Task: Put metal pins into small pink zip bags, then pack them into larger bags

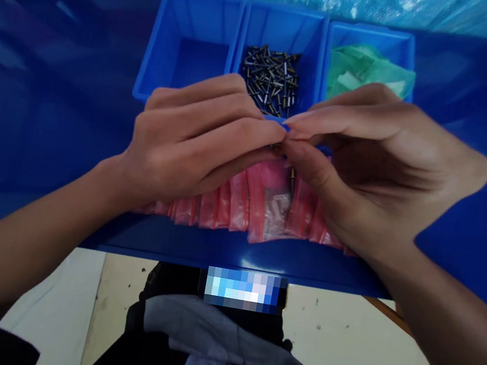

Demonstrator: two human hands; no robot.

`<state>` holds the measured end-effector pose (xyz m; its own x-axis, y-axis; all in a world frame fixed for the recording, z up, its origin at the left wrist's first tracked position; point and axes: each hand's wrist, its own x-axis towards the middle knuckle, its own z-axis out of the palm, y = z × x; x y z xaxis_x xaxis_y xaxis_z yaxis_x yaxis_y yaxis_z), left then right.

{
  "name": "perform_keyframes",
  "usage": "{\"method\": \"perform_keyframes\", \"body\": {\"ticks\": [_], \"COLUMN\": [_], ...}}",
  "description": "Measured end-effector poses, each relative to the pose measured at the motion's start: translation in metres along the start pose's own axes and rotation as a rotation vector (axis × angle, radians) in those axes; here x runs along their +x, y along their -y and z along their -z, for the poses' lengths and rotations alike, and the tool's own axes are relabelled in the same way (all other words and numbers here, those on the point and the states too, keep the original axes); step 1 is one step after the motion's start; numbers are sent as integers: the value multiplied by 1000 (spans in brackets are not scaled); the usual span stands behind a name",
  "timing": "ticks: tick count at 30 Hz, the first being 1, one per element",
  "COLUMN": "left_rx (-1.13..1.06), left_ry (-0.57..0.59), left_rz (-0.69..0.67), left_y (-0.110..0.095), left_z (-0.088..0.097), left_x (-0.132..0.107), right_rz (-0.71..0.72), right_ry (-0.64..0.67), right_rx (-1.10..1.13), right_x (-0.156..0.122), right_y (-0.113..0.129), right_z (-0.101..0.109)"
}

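Note:
My left hand (200,132) and my right hand (368,160) meet fingertip to fingertip above the front of the middle blue bin (285,21). Both are closed in a pinch. A tiny dark, brassy bit (276,146) shows between the fingertips, too small and covered to name. Just below my right thumb is a pop rivet (291,181), upright over the bags; whether it is held or lies there I cannot tell. Many similar dark pop rivets (270,81) lie heaped in the middle bin. Under my hands, pink-striped zip bags (235,203) overlap in a row, partly hidden.
A left blue bin (153,49) and a right blue bin (371,35) flank the middle one. The right holds a green plastic bag (360,68). The blue table's front edge (143,247) runs before my lap, where a lit, blurred screen (241,290) shows.

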<state>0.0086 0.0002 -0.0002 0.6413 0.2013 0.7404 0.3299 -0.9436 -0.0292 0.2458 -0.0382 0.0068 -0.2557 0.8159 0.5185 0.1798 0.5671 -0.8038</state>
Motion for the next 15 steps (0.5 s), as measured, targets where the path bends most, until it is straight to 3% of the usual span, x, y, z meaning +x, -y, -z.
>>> {"method": "perform_keyframes", "body": {"ticks": [3, 7, 10, 12, 15], "left_rx": [-59, -175, -116, -95, -179], "left_ry": [16, -28, -106, -72, 36], "left_rz": [90, 284, 246, 281, 463], "left_y": [-7, -10, -12, -15, -22], "left_z": [1, -2, -3, -1, 5], "left_x": [4, 5, 4, 5, 4], "right_rz": [-16, 95, -10, -46, -39], "right_ry": [78, -90, -136, -91, -33], "right_rx": [-9, 11, 11, 23, 61], "right_x": [2, 1, -4, -6, -5], "right_y": [3, -1, -7, -10, -11], "right_z": [1, -1, -3, -4, -5]}}
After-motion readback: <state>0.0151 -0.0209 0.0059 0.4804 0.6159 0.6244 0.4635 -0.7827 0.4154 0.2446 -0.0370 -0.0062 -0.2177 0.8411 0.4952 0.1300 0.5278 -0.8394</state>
